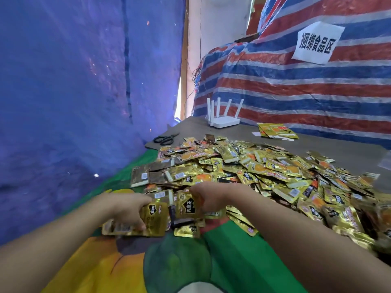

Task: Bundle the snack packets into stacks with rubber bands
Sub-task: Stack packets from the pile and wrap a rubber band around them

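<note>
Gathering packets at the pile's near edge.
My left hand (129,210) grips a gold stack (135,225); my right hand (208,197) pinches one packet (187,205) off the pile (264,172) on the desk (338,144). Light, slick foil; I'd square the edges and hold mid-stack.

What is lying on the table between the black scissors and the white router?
Nothing: in the head view the grey tabletop between the scissors and the router is bare; the snack packet pile starts nearer the person.
</note>
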A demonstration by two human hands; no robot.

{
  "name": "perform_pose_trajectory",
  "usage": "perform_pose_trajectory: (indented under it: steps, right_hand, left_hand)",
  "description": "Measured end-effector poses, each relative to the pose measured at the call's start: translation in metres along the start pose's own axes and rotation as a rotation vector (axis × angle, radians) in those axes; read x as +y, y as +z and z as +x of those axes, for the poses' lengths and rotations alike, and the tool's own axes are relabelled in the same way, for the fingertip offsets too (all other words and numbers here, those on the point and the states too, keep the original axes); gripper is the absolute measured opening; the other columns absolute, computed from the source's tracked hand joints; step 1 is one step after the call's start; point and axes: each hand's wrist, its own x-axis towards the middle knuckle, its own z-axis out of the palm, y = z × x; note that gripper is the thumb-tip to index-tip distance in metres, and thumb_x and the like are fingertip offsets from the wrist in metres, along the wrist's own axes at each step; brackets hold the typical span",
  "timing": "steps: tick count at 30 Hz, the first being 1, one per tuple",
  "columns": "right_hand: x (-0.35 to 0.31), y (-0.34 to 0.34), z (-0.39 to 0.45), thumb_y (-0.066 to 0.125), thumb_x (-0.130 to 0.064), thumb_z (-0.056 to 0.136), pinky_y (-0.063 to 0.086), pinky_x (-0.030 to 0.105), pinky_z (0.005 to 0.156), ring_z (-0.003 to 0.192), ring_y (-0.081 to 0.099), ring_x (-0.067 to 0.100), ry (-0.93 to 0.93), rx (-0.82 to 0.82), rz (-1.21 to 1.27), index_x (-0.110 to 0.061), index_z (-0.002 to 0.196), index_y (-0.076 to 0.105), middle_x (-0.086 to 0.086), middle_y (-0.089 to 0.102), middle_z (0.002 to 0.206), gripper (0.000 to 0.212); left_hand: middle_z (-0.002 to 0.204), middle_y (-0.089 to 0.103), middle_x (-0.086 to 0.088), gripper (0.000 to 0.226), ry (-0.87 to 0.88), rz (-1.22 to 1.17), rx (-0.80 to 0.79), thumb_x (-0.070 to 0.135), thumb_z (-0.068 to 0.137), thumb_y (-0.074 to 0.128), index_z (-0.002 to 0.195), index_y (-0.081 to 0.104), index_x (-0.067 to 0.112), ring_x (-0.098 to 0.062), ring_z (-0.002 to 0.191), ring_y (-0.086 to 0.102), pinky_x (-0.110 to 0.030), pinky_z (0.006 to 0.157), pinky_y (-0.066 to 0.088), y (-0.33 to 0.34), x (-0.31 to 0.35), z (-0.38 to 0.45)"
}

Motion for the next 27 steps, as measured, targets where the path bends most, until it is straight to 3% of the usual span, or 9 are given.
perform_pose_trajectory:
  steps: [4, 7, 13, 15, 18, 20, 22, 24, 27]
  right_hand:
    - [-0.009, -0.009, 0.03, 0.066, -0.007, 0.087, 0.046, 0.027, 0.067, 0.089, 0.058, 0.02, -0.018, -0.018, -0.178, -0.026, 0.094, 0.049, -0.006, 0.053, 0.088, 0.026]
    - [-0.009, -0.005, 0.039, 0.065, -0.009, 0.088, 0.045, 0.026, 0.064, 0.086, 0.057, 0.018, 0.008, -0.056, -0.281, -0.021, 0.114, 0.056, -0.006, 0.052, 0.087, 0.03]
    - [-0.005, 0.015, 0.023, 0.066, -0.023, 0.088, 0.037, 0.037, 0.105, 0.107, 0.052, 0.02, -0.091, 0.137, -0.498, -0.022, 0.13, 0.053, 0.001, 0.056, 0.116, 0.044]
    - [-0.005, 0.021, 0.011, 0.07, -0.02, 0.087, 0.05, 0.04, 0.098, 0.104, 0.055, 0.021, -0.078, 0.123, -0.36, -0.018, 0.134, 0.051, 0.004, 0.051, 0.121, 0.051]
    - [0.0, 0.025, -0.009, 0.076, -0.021, 0.085, 0.055, 0.027, 0.074, 0.088, 0.061, 0.017, -0.035, 0.252, -0.088, -0.017, 0.117, 0.056, -0.002, 0.055, 0.111, 0.038]
    - [0.005, 0.026, -0.025, 0.075, -0.023, 0.086, 0.058, 0.029, 0.076, 0.089, 0.066, 0.016, 0.065, 0.353, 0.221, -0.022, 0.116, 0.055, -0.003, 0.065, 0.107, 0.037]
    - [0.01, 0.031, -0.046, 0.072, -0.013, 0.088, 0.06, 0.036, 0.077, 0.095, 0.069, 0.024, 0.166, 0.404, 0.669, -0.026, 0.118, 0.047, 0.006, 0.066, 0.11, 0.041]
    - [0.011, 0.043, -0.068, 0.071, -0.008, 0.088, 0.059, 0.039, 0.075, 0.095, 0.069, 0.031, 0.214, 0.47, 1.095, -0.022, 0.12, 0.046, 0.016, 0.064, 0.109, 0.043]
    - [0.006, 0.067, -0.096, 0.071, -0.009, 0.087, 0.054, 0.052, 0.089, 0.097, 0.067, 0.037, 0.243, 0.553, 1.422, -0.003, 0.116, 0.05, 0.025, 0.063, 0.107, 0.036]
  left_hand:
    - [0.135, 0.045, -0.001, 0.059, -0.008, -0.017, 0.156, 0.037, 0.082, 0.076, 0.131, 0.047, 0.022, -0.022, 0.124, 0.048, -0.035, 0.102, 0.042, 0.024, 0.005, -0.001]
    - [0.135, 0.039, -0.001, 0.058, 0.023, -0.01, 0.259, 0.036, 0.083, 0.075, 0.131, 0.045, 0.022, -0.024, 0.125, 0.047, -0.034, 0.098, 0.042, 0.035, 0.005, -0.009]
    - [0.125, 0.054, 0.003, 0.04, 0.045, -0.052, 0.438, 0.037, 0.081, 0.073, 0.106, 0.043, 0.03, -0.022, 0.12, 0.051, -0.034, 0.078, 0.036, 0.055, 0.0, -0.03]
    - [0.121, 0.057, 0.004, 0.04, 0.036, -0.122, 0.488, 0.038, 0.081, 0.073, 0.101, 0.04, 0.031, -0.021, 0.117, 0.052, -0.033, 0.073, 0.035, 0.057, 0.0, -0.036]
    - [0.119, 0.056, 0.005, 0.053, 0.031, -0.406, 0.512, 0.034, 0.082, 0.075, 0.115, 0.034, 0.036, -0.019, 0.104, 0.059, -0.032, 0.076, 0.047, 0.057, 0.006, -0.043]
    - [0.114, 0.056, 0.008, 0.064, 0.058, -0.766, 0.497, 0.022, 0.083, 0.077, 0.118, 0.028, 0.045, -0.014, 0.074, 0.064, -0.025, 0.056, 0.049, 0.055, 0.016, -0.05]
    - [0.102, 0.067, -0.005, 0.064, 0.066, -1.079, 0.448, 0.014, 0.084, 0.076, 0.124, 0.033, 0.04, -0.018, 0.056, 0.065, -0.029, 0.044, 0.049, 0.053, 0.03, -0.057]
    - [0.092, 0.071, -0.007, 0.046, 0.083, -1.257, 0.435, 0.014, 0.085, 0.076, 0.117, 0.046, 0.026, -0.02, 0.065, 0.07, -0.035, 0.053, 0.056, 0.052, 0.046, -0.062]
    - [0.103, 0.073, -0.007, 0.036, 0.132, -1.523, 0.357, 0.013, 0.085, 0.075, 0.114, 0.054, 0.015, -0.025, 0.097, 0.07, -0.05, 0.088, 0.055, 0.053, 0.078, -0.071]
